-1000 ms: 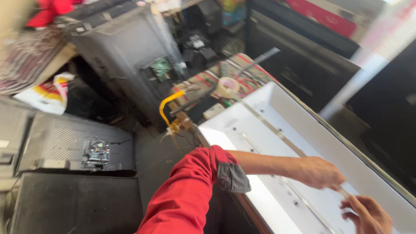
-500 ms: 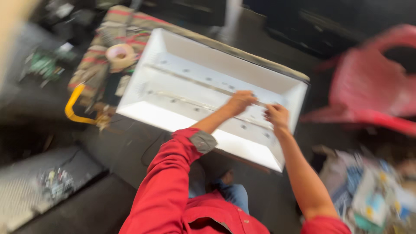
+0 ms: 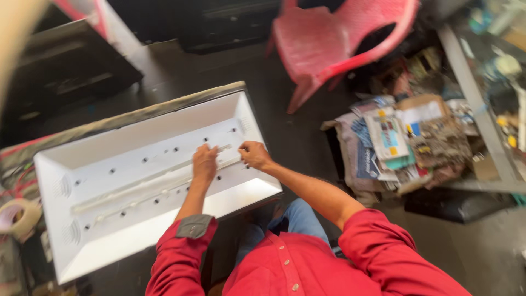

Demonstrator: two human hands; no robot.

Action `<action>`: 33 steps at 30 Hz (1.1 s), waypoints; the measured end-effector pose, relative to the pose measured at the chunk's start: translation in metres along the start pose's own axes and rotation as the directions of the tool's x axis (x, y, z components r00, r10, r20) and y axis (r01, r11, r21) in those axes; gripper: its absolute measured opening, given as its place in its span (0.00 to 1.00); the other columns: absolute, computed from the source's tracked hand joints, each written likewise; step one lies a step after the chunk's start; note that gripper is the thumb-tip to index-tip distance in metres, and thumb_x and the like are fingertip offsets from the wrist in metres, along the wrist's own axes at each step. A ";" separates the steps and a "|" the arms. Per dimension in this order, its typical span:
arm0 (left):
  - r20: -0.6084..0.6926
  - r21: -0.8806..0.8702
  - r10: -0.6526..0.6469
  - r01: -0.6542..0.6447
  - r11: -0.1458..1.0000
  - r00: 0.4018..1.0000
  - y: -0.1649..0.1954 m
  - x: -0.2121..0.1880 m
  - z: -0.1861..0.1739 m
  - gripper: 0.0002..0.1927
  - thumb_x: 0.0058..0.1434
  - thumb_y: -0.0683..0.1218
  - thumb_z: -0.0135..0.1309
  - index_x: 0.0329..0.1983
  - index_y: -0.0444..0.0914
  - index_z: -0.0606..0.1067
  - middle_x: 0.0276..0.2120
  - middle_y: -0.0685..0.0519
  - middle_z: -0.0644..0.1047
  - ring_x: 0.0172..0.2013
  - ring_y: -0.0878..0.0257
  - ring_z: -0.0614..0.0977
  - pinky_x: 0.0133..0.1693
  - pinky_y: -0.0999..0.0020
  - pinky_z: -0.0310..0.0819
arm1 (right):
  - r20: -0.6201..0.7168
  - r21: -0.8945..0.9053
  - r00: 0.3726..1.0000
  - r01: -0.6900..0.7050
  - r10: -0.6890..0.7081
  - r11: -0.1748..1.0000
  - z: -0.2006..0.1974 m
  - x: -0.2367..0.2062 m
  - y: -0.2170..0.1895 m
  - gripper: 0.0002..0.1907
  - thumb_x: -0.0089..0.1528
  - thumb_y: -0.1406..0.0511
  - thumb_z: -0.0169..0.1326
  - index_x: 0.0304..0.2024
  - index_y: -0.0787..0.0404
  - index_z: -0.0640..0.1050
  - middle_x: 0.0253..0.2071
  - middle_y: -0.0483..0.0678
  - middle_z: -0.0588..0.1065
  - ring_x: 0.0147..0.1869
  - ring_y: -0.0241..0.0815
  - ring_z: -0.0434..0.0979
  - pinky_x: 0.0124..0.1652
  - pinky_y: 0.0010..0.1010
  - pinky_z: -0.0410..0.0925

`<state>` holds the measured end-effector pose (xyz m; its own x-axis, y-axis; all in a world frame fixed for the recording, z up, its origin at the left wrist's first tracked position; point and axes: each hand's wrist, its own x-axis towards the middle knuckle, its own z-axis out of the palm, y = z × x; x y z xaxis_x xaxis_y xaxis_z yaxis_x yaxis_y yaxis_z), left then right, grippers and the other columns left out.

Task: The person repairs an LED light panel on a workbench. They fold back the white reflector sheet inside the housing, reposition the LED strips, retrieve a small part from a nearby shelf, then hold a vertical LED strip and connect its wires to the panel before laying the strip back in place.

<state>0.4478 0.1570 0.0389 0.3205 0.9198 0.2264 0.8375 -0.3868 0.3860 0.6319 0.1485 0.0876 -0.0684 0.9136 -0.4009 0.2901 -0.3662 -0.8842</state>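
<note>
White panel tray (image 3: 109,241) lies before us across a dark surface, its long axis running from lower left to upper right, open face up, the far short end toward the red plastic chair (image 3: 339,44). Nearest, our red sleeves frame the view. Our left hand (image 3: 205,163) rests palm down on the thin strip (image 3: 142,186) that follows the tray's length; fingers loosely curled. Our right hand (image 3: 253,154) pinches the strip's far end. Beyond, at right, sits a heap of papers and boxes (image 3: 400,142); at left edge, a tape roll (image 3: 13,216).
</note>
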 end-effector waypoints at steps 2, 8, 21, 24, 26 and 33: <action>0.005 0.055 0.009 -0.010 0.998 1.000 0.001 0.004 0.011 0.07 0.60 0.40 0.53 0.40 0.39 0.79 0.30 0.44 0.72 0.36 0.44 0.75 0.38 0.49 0.69 | 0.014 0.024 1.000 0.005 -0.006 1.000 -0.019 0.006 0.004 0.12 0.65 0.63 0.55 0.42 0.66 0.81 0.27 0.47 0.81 0.26 0.33 0.80 0.23 0.26 0.73; 0.032 0.172 -0.142 0.135 0.976 0.989 0.009 0.017 0.036 0.06 0.65 0.45 0.55 0.33 0.38 0.78 0.31 0.45 0.73 0.38 0.46 0.76 0.42 0.49 0.70 | 0.106 0.108 0.994 -0.001 -0.010 0.994 -0.097 0.033 0.026 0.12 0.66 0.62 0.54 0.41 0.66 0.81 0.28 0.48 0.80 0.27 0.32 0.79 0.25 0.25 0.72; 0.026 0.374 -0.488 0.444 0.814 0.873 0.043 0.125 0.067 0.14 0.60 0.46 0.52 0.47 0.47 0.84 0.44 0.48 0.79 0.48 0.50 0.81 0.51 0.51 0.74 | -0.293 0.067 0.954 0.086 -0.063 0.994 -0.458 0.169 0.088 0.10 0.63 0.62 0.55 0.33 0.63 0.81 0.24 0.48 0.79 0.24 0.36 0.78 0.24 0.29 0.71; -0.046 0.362 -0.369 0.360 0.860 0.928 0.039 0.200 0.076 0.10 0.71 0.48 0.51 0.47 0.42 0.82 0.45 0.46 0.79 0.46 0.47 0.81 0.50 0.51 0.74 | -0.445 -0.189 0.863 0.172 -0.240 0.967 -0.543 0.196 0.080 0.13 0.64 0.64 0.51 0.28 0.65 0.79 0.22 0.51 0.78 0.25 0.41 0.78 0.28 0.35 0.71; -0.153 0.143 -0.202 0.224 0.964 0.967 0.045 0.275 0.094 0.11 0.70 0.46 0.51 0.50 0.42 0.81 0.46 0.46 0.79 0.47 0.45 0.81 0.52 0.49 0.73 | -0.487 -0.481 0.686 0.306 -0.541 0.822 -0.597 0.222 0.066 0.12 0.63 0.65 0.54 0.28 0.67 0.78 0.26 0.57 0.77 0.30 0.48 0.81 0.32 0.41 0.72; -0.169 -0.260 0.264 -0.301 0.917 0.950 0.146 0.608 0.176 0.07 0.66 0.41 0.54 0.44 0.39 0.81 0.36 0.46 0.78 0.39 0.46 0.81 0.43 0.56 0.76 | -0.399 -0.816 0.497 0.192 -0.771 0.545 -0.742 0.323 -0.005 0.08 0.67 0.67 0.56 0.33 0.64 0.78 0.34 0.60 0.77 0.39 0.62 0.79 0.40 0.49 0.72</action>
<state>0.8427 0.6713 0.0755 0.4509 0.7602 0.4678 0.5567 -0.6492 0.5183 1.3167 0.5767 0.1410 0.1229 0.8065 0.5783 0.9240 0.1196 -0.3632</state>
